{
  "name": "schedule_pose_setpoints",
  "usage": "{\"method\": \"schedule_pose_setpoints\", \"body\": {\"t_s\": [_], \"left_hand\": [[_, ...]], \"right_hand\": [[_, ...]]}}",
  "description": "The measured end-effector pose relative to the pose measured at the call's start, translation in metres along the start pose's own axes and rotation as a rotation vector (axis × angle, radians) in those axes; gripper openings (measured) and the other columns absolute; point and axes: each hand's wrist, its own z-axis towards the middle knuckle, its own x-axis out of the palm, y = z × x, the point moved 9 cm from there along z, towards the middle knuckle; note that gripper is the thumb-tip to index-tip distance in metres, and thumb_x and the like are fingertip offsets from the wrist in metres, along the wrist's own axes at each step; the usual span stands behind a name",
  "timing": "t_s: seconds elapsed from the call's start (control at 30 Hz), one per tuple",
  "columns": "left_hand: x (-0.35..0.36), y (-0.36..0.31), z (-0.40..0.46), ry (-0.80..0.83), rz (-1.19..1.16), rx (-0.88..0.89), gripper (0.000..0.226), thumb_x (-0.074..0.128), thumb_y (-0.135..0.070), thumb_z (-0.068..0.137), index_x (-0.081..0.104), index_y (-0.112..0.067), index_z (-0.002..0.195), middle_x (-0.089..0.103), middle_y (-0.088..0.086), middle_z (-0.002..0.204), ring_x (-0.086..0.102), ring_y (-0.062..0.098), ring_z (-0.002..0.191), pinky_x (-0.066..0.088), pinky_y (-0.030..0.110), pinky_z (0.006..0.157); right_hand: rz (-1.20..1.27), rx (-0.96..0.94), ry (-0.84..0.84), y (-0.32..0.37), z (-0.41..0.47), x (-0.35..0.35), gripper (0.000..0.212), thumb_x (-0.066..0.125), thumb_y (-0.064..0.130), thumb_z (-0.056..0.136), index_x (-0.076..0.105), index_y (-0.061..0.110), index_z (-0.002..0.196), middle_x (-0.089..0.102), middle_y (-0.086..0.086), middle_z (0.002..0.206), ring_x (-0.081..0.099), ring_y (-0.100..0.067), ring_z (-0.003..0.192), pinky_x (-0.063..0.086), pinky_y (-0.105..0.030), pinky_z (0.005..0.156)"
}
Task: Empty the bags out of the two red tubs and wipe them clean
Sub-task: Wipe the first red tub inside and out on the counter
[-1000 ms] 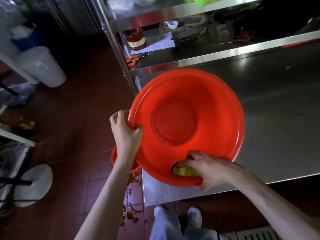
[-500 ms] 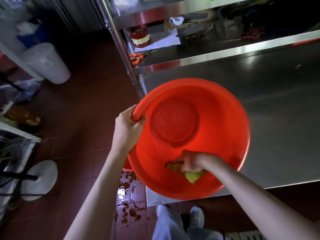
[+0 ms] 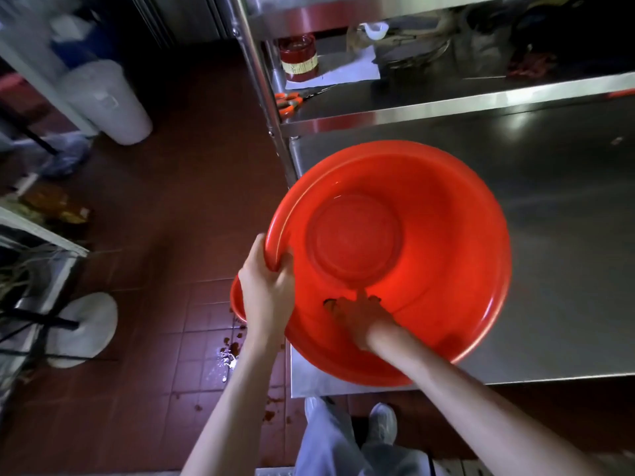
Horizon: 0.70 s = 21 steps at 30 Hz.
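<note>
A single head-worn view looks steeply down from close above the red tub (image 3: pixel 429 235), which sits mid-frame; steel table beyond, tiled floor to its left

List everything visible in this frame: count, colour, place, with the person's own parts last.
Tub: two, red; one tilted on the table's left end, a second partly hidden under its left side.
Table: one, steel, right.
Shelf: one, steel, above the table.
Jar: one, red, on the shelf.
Scissors: one, orange-handled, shelf's left end.
Bucket: one, white, on the floor, upper left.
Left hand: grips the tub's rim.
Right hand: inside the tub, over something dark; cloth not discernible.
</note>
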Motion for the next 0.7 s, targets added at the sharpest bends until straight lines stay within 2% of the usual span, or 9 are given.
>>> {"method": "schedule_pose_setpoints", "body": {"t_s": [0.07,0.17,0.23,0.3,0.4,0.47,0.53,0.63,0.7], "left_hand": [[0.008,0.007,-0.01,-0.003,-0.044,-0.036,0.028,0.065,-0.002,0.096,0.046,-0.007,0.076,0.044,-0.007,0.059,0.039,0.007,0.054,0.032,0.021,0.052],[0.025,0.009,-0.026,0.021,-0.082,-0.075,0.03,0.063,0.0,0.097,0.046,-0.011,0.075,0.045,-0.012,0.058,0.041,0.005,0.053,0.035,0.017,0.052],[0.036,0.0,-0.036,0.046,-0.088,-0.066,0.035,0.062,0.001,0.098,0.045,-0.018,0.074,0.047,-0.013,0.057,0.042,0.005,0.051,0.034,0.016,0.051],[0.045,-0.009,-0.042,0.07,-0.087,-0.046,0.032,0.06,-0.001,0.099,0.045,-0.017,0.076,0.048,-0.013,0.056,0.041,0.006,0.048,0.032,0.017,0.048],[0.055,-0.013,-0.045,0.097,-0.08,-0.025,0.027,0.06,-0.006,0.101,0.047,-0.012,0.079,0.046,-0.01,0.055,0.038,0.008,0.045,0.031,0.027,0.046],[0.056,-0.013,-0.048,0.096,-0.084,-0.029,0.027,0.06,-0.009,0.103,0.047,-0.014,0.079,0.046,-0.01,0.054,0.037,0.007,0.044,0.033,0.032,0.045],[0.054,-0.015,-0.048,0.075,-0.08,-0.029,0.029,0.061,-0.008,0.103,0.046,-0.015,0.078,0.048,-0.012,0.054,0.038,0.006,0.043,0.032,0.025,0.045],[0.048,-0.015,-0.043,0.009,-0.083,-0.04,0.037,0.061,-0.006,0.101,0.041,-0.02,0.074,0.047,-0.013,0.052,0.041,0.005,0.045,0.033,0.015,0.047],[0.043,-0.01,-0.04,-0.035,-0.072,-0.051,0.038,0.063,-0.007,0.101,0.041,-0.02,0.073,0.044,-0.011,0.054,0.041,0.005,0.047,0.034,0.015,0.048]], "right_hand": [[-0.032,-0.085,0.012,-0.004,-0.045,-0.016,0.054,0.043,0.011,0.098,0.039,0.033,0.148,0.044,-0.008,0.139,0.048,-0.041,0.118,0.04,-0.043,0.085],[0.095,0.06,0.026,-0.031,-0.077,-0.032,0.042,0.052,0.025,0.101,0.044,0.033,0.141,0.046,-0.011,0.123,0.058,-0.037,0.111,0.048,-0.039,0.089],[0.074,0.093,0.039,-0.044,-0.061,-0.03,0.038,0.055,0.027,0.101,0.046,0.029,0.138,0.047,-0.009,0.122,0.059,-0.036,0.113,0.049,-0.038,0.089],[0.184,0.102,0.061,-0.062,-0.023,-0.02,0.035,0.048,0.037,0.104,0.052,0.024,0.137,0.052,-0.004,0.118,0.058,-0.036,0.12,0.047,-0.039,0.095],[0.124,0.162,0.013,-0.1,0.031,0.005,0.043,0.039,0.038,0.107,0.055,0.024,0.145,0.058,-0.01,0.14,0.05,-0.036,0.132,0.038,-0.047,0.111],[0.065,0.172,-0.036,-0.119,0.059,0.026,0.049,0.034,0.047,0.103,0.063,0.026,0.137,0.057,-0.014,0.141,0.048,-0.039,0.132,0.035,-0.045,0.111],[0.066,0.213,-0.099,-0.103,0.041,0.01,0.05,0.035,0.054,0.104,0.067,0.025,0.128,0.059,-0.015,0.135,0.05,-0.038,0.128,0.037,-0.045,0.109],[0.127,0.052,-0.058,-0.06,-0.006,-0.015,0.038,0.041,0.026,0.107,0.051,0.021,0.144,0.052,-0.013,0.137,0.052,-0.036,0.12,0.044,-0.043,0.101],[0.111,-0.007,-0.052,-0.036,-0.06,-0.029,0.042,0.04,0.024,0.101,0.045,0.036,0.142,0.047,-0.008,0.127,0.05,-0.034,0.11,0.05,-0.047,0.094]]}}
